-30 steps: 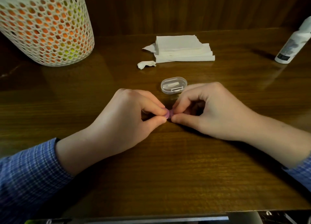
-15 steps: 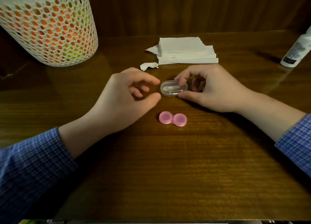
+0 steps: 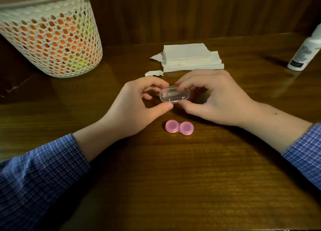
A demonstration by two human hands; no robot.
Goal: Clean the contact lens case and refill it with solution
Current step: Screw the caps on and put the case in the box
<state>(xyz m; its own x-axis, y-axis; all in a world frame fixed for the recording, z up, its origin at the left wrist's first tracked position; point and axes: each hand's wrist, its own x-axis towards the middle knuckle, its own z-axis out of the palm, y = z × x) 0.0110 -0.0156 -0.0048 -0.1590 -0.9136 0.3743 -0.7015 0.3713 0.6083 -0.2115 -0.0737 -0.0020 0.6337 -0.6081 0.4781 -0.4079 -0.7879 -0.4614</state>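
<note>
1. Head view, the hands: both meet over a small clear plastic box (image 3: 174,94) near the middle of the wooden table (image 3: 173,178). The left hand (image 3: 137,109) pinches its left end between thumb and forefinger; the right hand (image 3: 213,98) curls round the right end, fingertips on the lid and thumb under the front edge. That two-sided hold looks meant for prising the lid open.
2. Head view, the task's thing: the pink contact lens case (image 3: 179,127) lies flat just in front of the hands, both caps on, touched by neither.
3. Head view, supplies: a stack of white tissues (image 3: 191,57) and a torn scrap (image 3: 153,73) sit behind; the solution bottle (image 3: 304,53) stands far right, a mesh basket (image 3: 50,39) far left, probably kept within reach for wiping and refilling.
</note>
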